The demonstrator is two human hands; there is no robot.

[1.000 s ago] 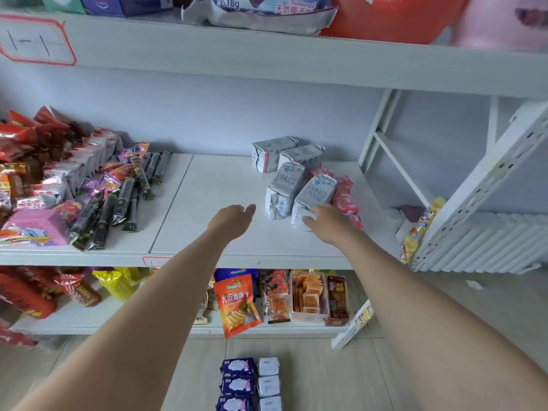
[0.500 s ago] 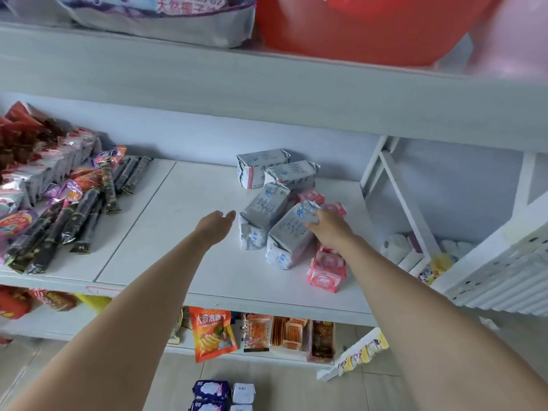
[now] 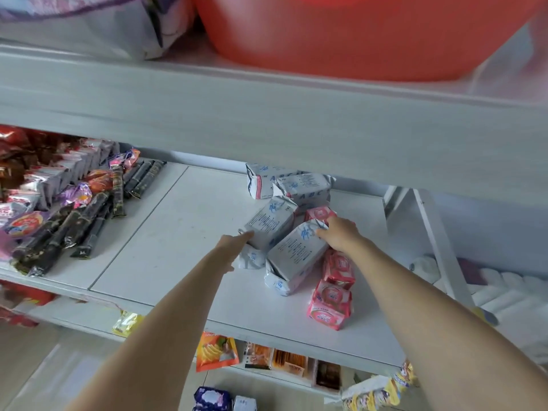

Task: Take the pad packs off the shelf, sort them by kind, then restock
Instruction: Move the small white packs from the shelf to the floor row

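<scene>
The left hand [image 3: 234, 243] had moved up against the left white pad pack [image 3: 268, 225], fingers extended, apparently touching it; the right hand [image 3: 339, 234] gripped the nearer white pad pack [image 3: 293, 256] on the shelf [image 3: 184, 232].

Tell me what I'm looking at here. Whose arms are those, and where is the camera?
The arms belong to a person, not a machine. The camera sits on the person's head and looks forward and down, so you see both arms reaching out from below.

They reach to a white shelf in a shop. The left hand touches one white pad pack. The right hand rests on the top end of another white pack beside it. Neither pack looks lifted yet. Two more white packs lie at the back, and pink packs lie to the right. Snack bars are piled on the left. A red tub stands on the shelf above.
</scene>
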